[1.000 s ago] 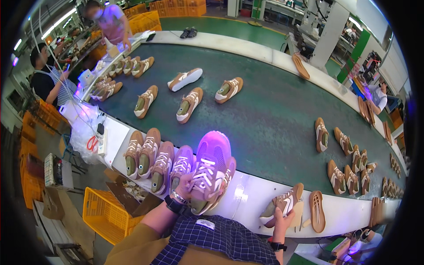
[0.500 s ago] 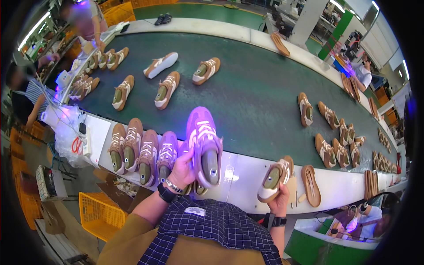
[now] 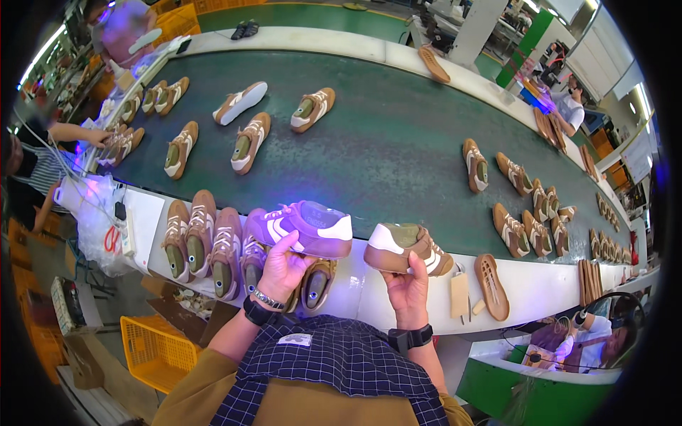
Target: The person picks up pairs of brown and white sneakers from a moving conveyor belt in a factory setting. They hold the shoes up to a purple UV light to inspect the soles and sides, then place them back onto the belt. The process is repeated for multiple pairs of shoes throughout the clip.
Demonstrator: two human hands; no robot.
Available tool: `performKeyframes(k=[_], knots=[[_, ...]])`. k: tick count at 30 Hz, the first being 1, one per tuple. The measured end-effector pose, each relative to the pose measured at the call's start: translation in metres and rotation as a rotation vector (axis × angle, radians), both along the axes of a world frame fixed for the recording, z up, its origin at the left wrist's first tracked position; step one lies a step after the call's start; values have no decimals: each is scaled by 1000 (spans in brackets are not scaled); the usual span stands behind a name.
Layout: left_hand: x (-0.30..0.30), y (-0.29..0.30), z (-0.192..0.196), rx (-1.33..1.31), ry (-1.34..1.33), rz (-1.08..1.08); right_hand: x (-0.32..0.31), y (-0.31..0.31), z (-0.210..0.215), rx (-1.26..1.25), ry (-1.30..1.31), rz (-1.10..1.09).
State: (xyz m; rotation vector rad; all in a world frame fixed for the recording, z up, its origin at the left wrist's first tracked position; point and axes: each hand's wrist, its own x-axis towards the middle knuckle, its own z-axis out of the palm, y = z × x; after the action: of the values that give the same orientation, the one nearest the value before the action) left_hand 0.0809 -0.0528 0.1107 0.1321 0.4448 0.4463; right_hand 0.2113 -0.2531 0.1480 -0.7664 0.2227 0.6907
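My left hand [image 3: 282, 268] grips a sneaker lit purple [image 3: 302, 227], held on its side with the white toe pointing right. My right hand [image 3: 408, 284] holds a second tan sneaker [image 3: 406, 248] from below, its white toe pointing left toward the first. Both shoes hover over the white edge [image 3: 355, 284] of the green conveyor belt [image 3: 391, 149]. A row of tan sneakers [image 3: 202, 241] stands on that edge just left of my left hand, and one more sneaker [image 3: 316, 284] lies under my left wrist.
Several tan sneakers lie across the belt, in pairs at the back left [image 3: 245, 142] and clustered at the right [image 3: 526, 213]. A loose brown sole [image 3: 491, 286] lies right of my right hand. A yellow crate [image 3: 156, 351] sits below left. Other people work at the left [image 3: 42, 156] and lower right [image 3: 604, 341].
My left hand has turned the purple-lit sneaker from upright onto its side. My right hand has raised its sneaker and brought it in toward the first.
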Motion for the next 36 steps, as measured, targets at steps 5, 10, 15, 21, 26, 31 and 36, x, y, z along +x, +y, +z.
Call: performKeyframes(k=[5, 10, 15, 21, 26, 31, 36], knots=[[1, -1, 2, 27, 26, -33, -3, 7, 1, -32, -34, 13], [6, -4, 5, 37, 31, -60, -4, 7, 1, -45, -41, 13], [10, -6, 1, 43, 63, -80, -5, 8, 2, -64, -39, -7], [10, -6, -7, 16, 63, -108, -5, 6, -2, -71, -23, -9], [11, -7, -5, 24, 71, -110, -4, 5, -4, -78, -22, 1], [10, -8, -3, 102, 83, -135, -2, 3, -7, -122, -39, 24], [11, -8, 10, 217, 152, -119, 0, 1, -7, -193, -141, 67]])
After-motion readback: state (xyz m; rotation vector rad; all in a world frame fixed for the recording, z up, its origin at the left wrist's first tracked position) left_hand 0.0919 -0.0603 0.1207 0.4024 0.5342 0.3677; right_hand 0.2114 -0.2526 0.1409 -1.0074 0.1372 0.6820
